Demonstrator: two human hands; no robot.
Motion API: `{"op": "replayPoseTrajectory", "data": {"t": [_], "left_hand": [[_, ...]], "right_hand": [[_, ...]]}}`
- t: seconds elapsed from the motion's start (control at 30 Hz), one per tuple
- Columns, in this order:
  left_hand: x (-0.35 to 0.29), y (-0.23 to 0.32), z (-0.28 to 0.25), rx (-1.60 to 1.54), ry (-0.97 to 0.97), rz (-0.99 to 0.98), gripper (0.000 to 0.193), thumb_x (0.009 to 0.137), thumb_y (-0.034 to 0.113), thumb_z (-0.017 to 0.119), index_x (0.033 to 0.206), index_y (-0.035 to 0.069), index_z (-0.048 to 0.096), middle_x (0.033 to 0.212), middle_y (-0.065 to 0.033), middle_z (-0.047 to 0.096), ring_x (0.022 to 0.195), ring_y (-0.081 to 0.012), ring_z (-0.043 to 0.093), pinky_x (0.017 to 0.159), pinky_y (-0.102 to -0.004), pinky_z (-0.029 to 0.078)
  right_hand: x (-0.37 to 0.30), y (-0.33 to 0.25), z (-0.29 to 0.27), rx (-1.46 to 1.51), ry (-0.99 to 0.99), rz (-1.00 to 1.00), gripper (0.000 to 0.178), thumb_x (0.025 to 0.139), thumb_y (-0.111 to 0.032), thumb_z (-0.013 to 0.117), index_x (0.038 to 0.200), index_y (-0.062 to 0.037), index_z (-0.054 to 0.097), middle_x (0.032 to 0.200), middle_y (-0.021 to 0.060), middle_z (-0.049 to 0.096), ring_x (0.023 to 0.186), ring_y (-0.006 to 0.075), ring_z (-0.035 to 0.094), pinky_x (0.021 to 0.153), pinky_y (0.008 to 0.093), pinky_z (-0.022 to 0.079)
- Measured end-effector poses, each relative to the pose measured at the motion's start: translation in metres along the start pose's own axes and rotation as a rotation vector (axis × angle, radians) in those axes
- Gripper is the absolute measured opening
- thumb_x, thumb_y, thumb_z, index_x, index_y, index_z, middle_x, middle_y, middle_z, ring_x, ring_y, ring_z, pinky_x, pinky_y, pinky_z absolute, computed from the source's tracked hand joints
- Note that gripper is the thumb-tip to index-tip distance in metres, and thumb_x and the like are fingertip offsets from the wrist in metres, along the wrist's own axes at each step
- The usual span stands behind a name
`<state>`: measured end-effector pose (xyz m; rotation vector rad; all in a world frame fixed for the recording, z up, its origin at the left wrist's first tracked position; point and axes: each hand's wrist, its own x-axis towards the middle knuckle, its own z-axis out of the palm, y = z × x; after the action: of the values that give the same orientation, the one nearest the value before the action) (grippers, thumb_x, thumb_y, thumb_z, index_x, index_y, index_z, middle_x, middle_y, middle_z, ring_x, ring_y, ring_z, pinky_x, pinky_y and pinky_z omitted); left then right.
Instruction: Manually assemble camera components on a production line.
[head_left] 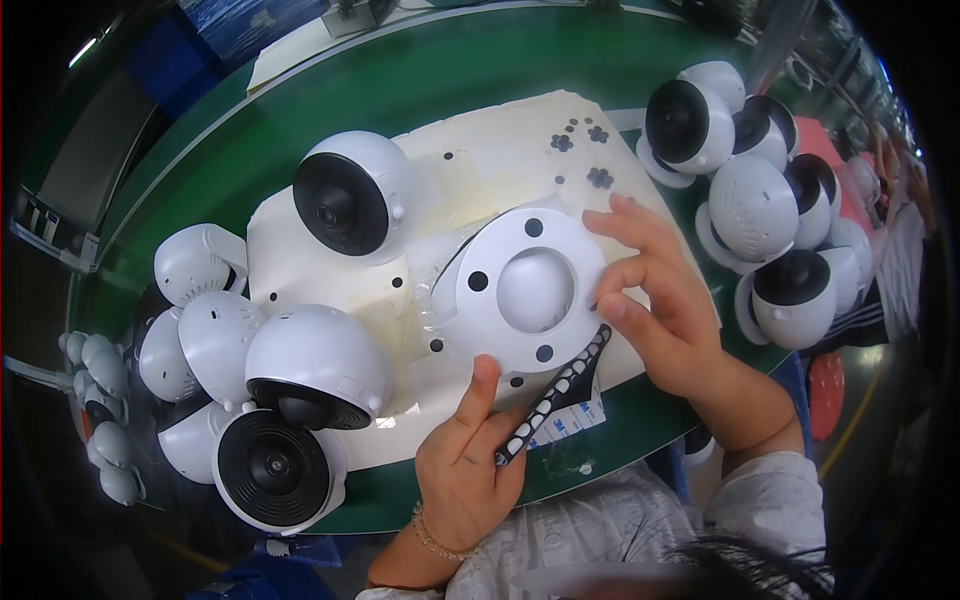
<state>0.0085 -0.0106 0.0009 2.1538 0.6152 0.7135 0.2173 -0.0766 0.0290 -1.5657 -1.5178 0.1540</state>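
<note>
A white round base plate [525, 290] with a domed middle and three black dots lies on a cream paper sheet [480, 170]. My left hand [465, 460] holds a black strip of small white round pads [560, 385] and its thumb presses the plate's near edge. My right hand [655, 295] rests its fingertips on the plate's right rim. Nothing is pinched in the right hand that I can see.
White dome cameras with black faces stand around: one [350, 195] at the sheet's back left, several [270, 400] at the left front, several more [760, 190] piled at the right. The green table [420, 70] curves behind. Small black pads [585, 155] lie on the sheet.
</note>
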Motion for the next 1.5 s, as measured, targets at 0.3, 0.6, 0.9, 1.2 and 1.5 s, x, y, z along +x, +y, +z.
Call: {"op": "replayPoseTrajectory", "data": {"t": [0.3, 0.6, 0.9, 1.2, 1.5], "left_hand": [[0.0, -0.006, 0.004, 0.071, 0.09, 0.093, 0.023, 0.059, -0.002, 0.062, 0.082, -0.002, 0.062, 0.129, -0.018, 0.044, 0.066, -0.0262, 0.06, 0.061, -0.0296, 0.048], [0.002, -0.004, 0.004, 0.089, 0.092, 0.082, 0.022, 0.059, -0.003, 0.062, 0.081, -0.001, 0.062, 0.129, -0.0173, 0.044, 0.065, -0.0258, 0.06, 0.06, -0.0289, 0.048], [-0.005, -0.016, -0.002, -0.001, 0.14, 0.143, 0.026, 0.061, 0.0, 0.063, 0.086, -0.001, 0.063, 0.128, -0.0183, 0.045, 0.081, -0.0255, 0.063, 0.068, -0.0301, 0.05], [-0.01, -0.016, -0.012, -0.045, 0.026, 0.168, 0.033, 0.056, -0.003, 0.061, 0.089, -0.001, 0.063, 0.122, -0.0146, 0.051, 0.08, -0.0217, 0.062, 0.067, -0.029, 0.05], [-0.009, -0.018, -0.016, -0.015, 0.018, 0.176, 0.026, 0.062, -0.002, 0.066, 0.087, 0.001, 0.063, 0.118, -0.0146, 0.054, 0.078, -0.0214, 0.064, 0.065, -0.0268, 0.049]], "right_hand": [[-0.001, 0.0, -0.002, -0.143, 0.011, -0.077, 0.009, 0.079, -0.015, 0.06, 0.086, -0.0094, 0.061, 0.121, 0.0105, 0.052, 0.122, 0.0323, 0.035, 0.098, 0.0413, 0.026], [-0.009, 0.015, -0.001, -0.286, 0.187, -0.219, 0.032, 0.082, -0.024, 0.058, 0.111, -0.0082, 0.056, 0.11, 0.0067, 0.055, 0.105, 0.0246, 0.048, 0.087, 0.0345, 0.036], [0.034, 0.01, -0.001, 0.866, -0.021, 0.548, 0.015, 0.083, -0.019, 0.057, 0.088, -0.0048, 0.056, 0.072, -0.0012, 0.056, 0.059, 0.0047, 0.048, 0.054, 0.0174, 0.038], [0.137, 0.147, 0.035, -0.745, 0.277, -0.005, 0.016, 0.08, -0.018, 0.055, 0.087, -0.0053, 0.062, 0.081, 0.0067, 0.061, 0.074, 0.0228, 0.058, 0.064, 0.0322, 0.046], [0.164, 0.15, 0.047, -0.704, -0.149, 0.086, 0.02, 0.08, -0.017, 0.05, 0.091, -0.0081, 0.065, 0.097, 0.0097, 0.063, 0.088, 0.0285, 0.058, 0.08, 0.0389, 0.044]]}}
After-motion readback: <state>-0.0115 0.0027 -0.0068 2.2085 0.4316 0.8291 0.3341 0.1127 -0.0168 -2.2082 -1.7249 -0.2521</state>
